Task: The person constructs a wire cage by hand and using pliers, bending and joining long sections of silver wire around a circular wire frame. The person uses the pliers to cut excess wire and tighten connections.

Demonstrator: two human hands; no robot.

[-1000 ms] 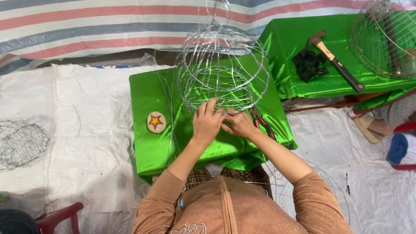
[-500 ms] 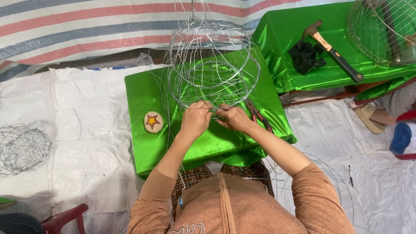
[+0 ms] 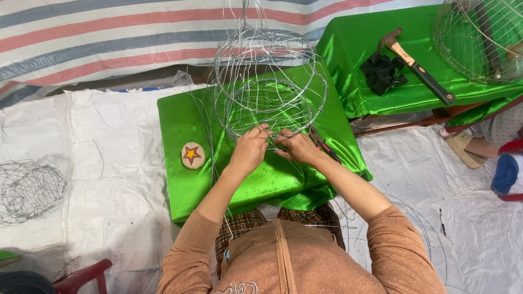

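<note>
Item: wire frame [image 3: 267,87], standing on the green-draped surface [image 3: 180,120], centre. I had my left hand [image 3: 249,151] and right hand [image 3: 297,147] at its near rim, fingers pinched together on the wire. Pliers [image 3: 322,144] lay just right; star disc [image 3: 193,154] left; hammer [image 3: 417,65] far right
</note>
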